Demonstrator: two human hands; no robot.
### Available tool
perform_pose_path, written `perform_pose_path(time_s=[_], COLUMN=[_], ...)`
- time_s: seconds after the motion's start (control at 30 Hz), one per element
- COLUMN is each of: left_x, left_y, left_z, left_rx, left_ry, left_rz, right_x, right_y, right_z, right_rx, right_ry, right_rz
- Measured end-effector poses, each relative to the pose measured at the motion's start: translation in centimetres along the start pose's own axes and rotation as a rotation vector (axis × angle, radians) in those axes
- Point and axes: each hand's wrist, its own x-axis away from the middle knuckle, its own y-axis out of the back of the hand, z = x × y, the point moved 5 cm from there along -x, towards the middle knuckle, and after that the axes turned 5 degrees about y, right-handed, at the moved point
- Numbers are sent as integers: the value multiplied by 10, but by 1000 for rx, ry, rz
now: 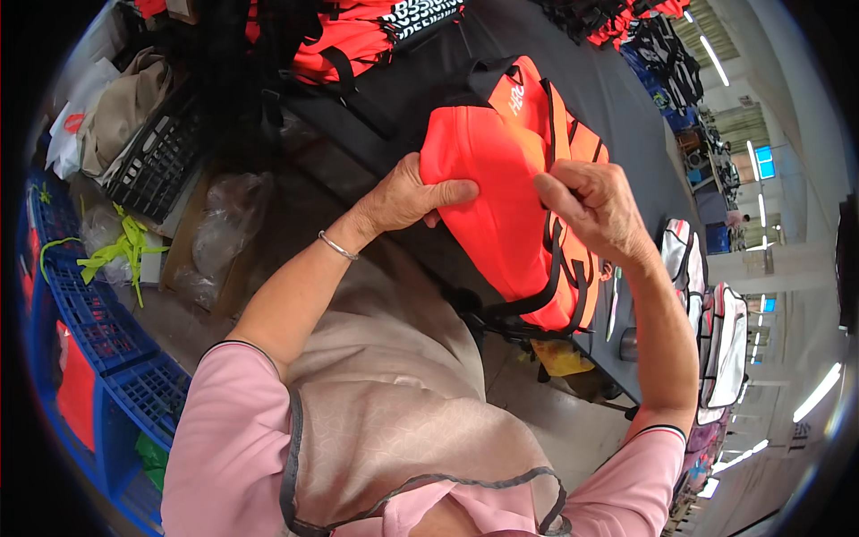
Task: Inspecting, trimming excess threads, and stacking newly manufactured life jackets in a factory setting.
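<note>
A bright orange-red fabric bag with black straps and black edging rests partly on the dark table, tilted toward me. My left hand grips its near left edge, thumb lying on top of the cloth and the fingers hidden beneath. On the bag's right side, next to a black strap, my right hand is closed with thumb and bent fingers together. The pinch seems to be on the bag's fabric, though the exact spot is covered by the fingers.
More orange-red bags are heaped on the table's far left. Blue plastic crates and a black crate stand at my left. White bags lie at the right; a small dark cylinder sits by the table edge.
</note>
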Motion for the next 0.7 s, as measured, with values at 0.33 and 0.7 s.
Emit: perform_pose_path(time_s=[0.33, 0.7], left_x=[0, 54], left_y=[0, 55], left_z=[4, 85], left_rx=[-8, 248], left_ry=[3, 268], left_rz=[10, -390], right_x=[3, 88], right_y=[0, 56], right_z=[-17, -107], right_rx=[-61, -141], right_ry=[-46, -363], right_rz=[-33, -632])
